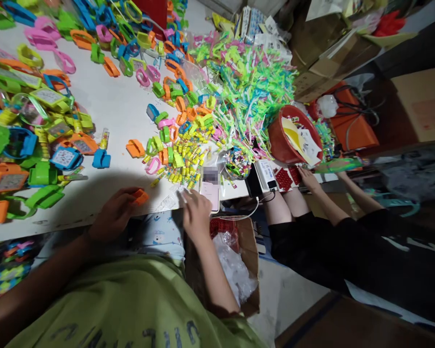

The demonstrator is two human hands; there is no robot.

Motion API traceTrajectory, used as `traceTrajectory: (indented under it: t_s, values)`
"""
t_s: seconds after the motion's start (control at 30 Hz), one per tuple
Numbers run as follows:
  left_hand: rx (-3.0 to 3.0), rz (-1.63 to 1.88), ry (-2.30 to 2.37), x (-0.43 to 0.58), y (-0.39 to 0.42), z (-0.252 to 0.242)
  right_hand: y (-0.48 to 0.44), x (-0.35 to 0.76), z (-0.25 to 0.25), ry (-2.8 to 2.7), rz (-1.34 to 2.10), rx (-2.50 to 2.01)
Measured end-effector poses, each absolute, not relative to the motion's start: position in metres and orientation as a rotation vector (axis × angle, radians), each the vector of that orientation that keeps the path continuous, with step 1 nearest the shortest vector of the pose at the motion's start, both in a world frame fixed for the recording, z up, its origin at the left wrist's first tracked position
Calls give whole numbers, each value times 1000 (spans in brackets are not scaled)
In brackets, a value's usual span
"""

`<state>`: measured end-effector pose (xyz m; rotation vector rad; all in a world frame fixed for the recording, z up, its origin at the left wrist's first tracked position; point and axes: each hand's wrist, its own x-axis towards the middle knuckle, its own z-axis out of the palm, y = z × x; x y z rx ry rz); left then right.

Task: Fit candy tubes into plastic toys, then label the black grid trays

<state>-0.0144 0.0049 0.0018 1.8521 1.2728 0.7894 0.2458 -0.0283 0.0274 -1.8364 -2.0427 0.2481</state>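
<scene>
My left hand (112, 215) is at the table's front edge, its fingers closed on an orange toy watch (141, 196). To its right, my right hand (197, 215) is bent over the edge with fingertips drawn together; whatever they pinch is too small to make out. Beside those fingertips lies a clear plastic piece (166, 202). A phone (212, 195) rests just right of my right hand. Beyond both hands spreads a heap of small yellow-wrapped tubes (186, 162), with a loose orange toy watch (135, 148) to its left.
Piled toy watches (45, 188) cover the table's left side. Green and pink plastic strips (246, 82) form a heap at the back right, near a red basin (277, 140). A co-worker's hand (309, 180) is at the right. Below stands a carton (252, 251) holding plastic bags.
</scene>
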Motion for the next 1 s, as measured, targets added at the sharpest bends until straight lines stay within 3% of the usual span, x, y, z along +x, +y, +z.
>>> traceTrajectory:
  t_s: [0.3,0.63,0.83,1.0]
  values:
    - [1701,734,1316,-28,-10,23,14,168,23,-2401,363,-1706]
    - [1284,736,1267,-32,-13,26,44,174,15,-2238,384,-1629]
    - [1415,753,1313,-25,-12,42,7,176,41,-1717,756,-1451]
    - [1616,711,1336,-24,-9,49,-25,179,55,-1764,889,-1337]
